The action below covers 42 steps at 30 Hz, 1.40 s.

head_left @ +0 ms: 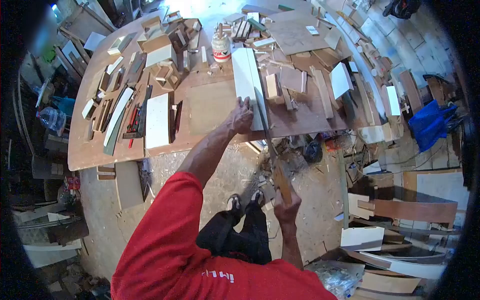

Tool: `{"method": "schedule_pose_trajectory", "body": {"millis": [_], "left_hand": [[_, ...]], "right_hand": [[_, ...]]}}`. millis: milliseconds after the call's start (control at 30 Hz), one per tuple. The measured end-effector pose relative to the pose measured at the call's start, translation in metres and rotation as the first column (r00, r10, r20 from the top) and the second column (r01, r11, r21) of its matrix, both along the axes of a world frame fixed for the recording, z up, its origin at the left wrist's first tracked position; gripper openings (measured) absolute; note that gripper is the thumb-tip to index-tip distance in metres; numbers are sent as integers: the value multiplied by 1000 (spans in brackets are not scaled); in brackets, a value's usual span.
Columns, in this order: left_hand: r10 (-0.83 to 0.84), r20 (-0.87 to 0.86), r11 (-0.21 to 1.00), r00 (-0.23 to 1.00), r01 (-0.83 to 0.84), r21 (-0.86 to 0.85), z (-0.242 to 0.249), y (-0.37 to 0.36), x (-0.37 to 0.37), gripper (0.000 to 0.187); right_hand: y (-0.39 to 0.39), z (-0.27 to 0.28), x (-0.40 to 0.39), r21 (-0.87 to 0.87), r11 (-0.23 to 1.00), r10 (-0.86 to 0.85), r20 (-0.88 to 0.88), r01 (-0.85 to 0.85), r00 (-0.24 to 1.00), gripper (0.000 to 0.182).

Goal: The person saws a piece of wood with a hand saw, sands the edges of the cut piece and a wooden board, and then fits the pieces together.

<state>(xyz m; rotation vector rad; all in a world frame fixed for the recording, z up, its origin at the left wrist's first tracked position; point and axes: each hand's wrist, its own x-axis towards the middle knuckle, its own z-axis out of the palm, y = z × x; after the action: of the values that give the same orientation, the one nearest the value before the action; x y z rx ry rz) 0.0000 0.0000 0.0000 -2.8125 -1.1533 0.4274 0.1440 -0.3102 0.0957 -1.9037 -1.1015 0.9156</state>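
Observation:
A long white board (244,70) lies lengthwise on the workbench, reaching to the front edge. My left hand (241,116) bears down on its near end, fingers bent against the surface. In my right hand (287,206), below the bench edge, is a handsaw with a wooden handle (281,182), the fingers wrapped round the grip. Its narrow blade (267,131) slants up and away along the board's right side, just right of my left hand.
Wood offcuts cover much of the workbench (210,140). A white glue tub (221,49) stands behind. Left of my arm are red-handled clamps (132,125) and a white panel (158,120). Scraps litter the floor by my feet; boards (415,212) are stacked at the right.

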Motion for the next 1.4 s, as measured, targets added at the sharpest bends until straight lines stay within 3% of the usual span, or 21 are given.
{"method": "schedule_pose_trajectory", "body": {"millis": [67, 100, 167, 200, 267, 367, 433, 467, 500, 600, 700, 833, 867, 967, 1033, 1100, 1200, 1267, 1367, 1400], "left_hand": [[19, 86, 996, 996, -11, -89, -14, -32, 0, 60], [34, 117, 985, 993, -14, -172, -25, -65, 2, 59], [2, 286, 999, 958, 13, -50, -27, -67, -2, 62], [2, 287, 999, 958, 14, -53, -29, -71, -1, 62], [20, 218, 990, 976, 11, -141, -26, -62, 2, 64], [-26, 204, 999, 979, 35, -41, -42, -52, 1, 64], [-4, 207, 996, 978, 22, -81, -24, -51, -2, 63], [8, 214, 994, 977, 15, -105, -13, -49, -1, 62], [3, 215, 995, 977, 18, -99, -12, -49, 0, 62], [47, 179, 989, 983, -21, -144, -10, -38, 0, 68], [11, 234, 998, 972, 3, -59, -11, -34, -3, 76], [56, 189, 995, 980, -38, -96, 4, -21, 0, 79], [38, 161, 995, 986, -22, -101, 4, -22, 0, 78], [16, 134, 995, 991, -3, -96, 9, -16, -2, 78], [6, 138, 996, 990, 6, -84, 15, -11, -3, 79], [17, 70, 994, 997, -10, -106, 20, -8, 1, 77], [11, 136, 1000, 991, -11, 2, 4, -5, -2, 72], [16, 151, 1000, 988, -14, -17, 0, -5, -4, 71], [24, 180, 995, 983, -6, -95, 9, -13, -2, 73], [64, 184, 990, 981, -39, -138, 13, -12, -2, 82]], "right_hand": [[-13, 2, -6, 193, 981, -27, -18, 30, 999, 35], [-57, 37, -1, 44, 999, -30, -1, 30, 1000, 35], [-41, 31, -1, 92, 995, -37, 74, 30, 997, 35], [-30, 30, 4, -112, 994, 15, 35, -12, 999, 37], [-31, 27, 4, -44, 999, 15, 43, -13, 999, 37], [-36, 33, -2, 59, 998, -24, 60, 21, 998, 38], [-29, 35, -2, 122, 993, -1, 69, -8, 998, 41], [-18, 36, 7, -204, 977, 64, -18, -66, 998, 43], [-20, 33, 4, -198, 978, 60, -17, -62, 998, 43], [-29, 24, -4, 71, 997, 6, 65, -11, 998, 42], [-30, 30, -4, 142, 990, -17, 57, 8, 998, 42], [0, 19, -2, -30, 999, 41, 107, -38, 993, 41], [-9, 24, -7, 37, 999, -29, -2, 29, 1000, 40], [-27, 14, -6, 173, 984, -42, 53, 32, 998, 41], [-14, 8, -3, 112, 993, -59, 94, 48, 994, 42], [3, 14, -3, -82, 994, -73, -50, 69, 996, 44], [-19, 10, -8, 65, 997, -48, 13, 47, 999, 43], [-22, 5, -6, 184, 982, -55, 49, 45, 997, 40], [4, 16, -7, 49, 998, -48, -12, 48, 999, 38], [4, 3, -4, 58, 996, -68, 9, 67, 998, 37]]}}
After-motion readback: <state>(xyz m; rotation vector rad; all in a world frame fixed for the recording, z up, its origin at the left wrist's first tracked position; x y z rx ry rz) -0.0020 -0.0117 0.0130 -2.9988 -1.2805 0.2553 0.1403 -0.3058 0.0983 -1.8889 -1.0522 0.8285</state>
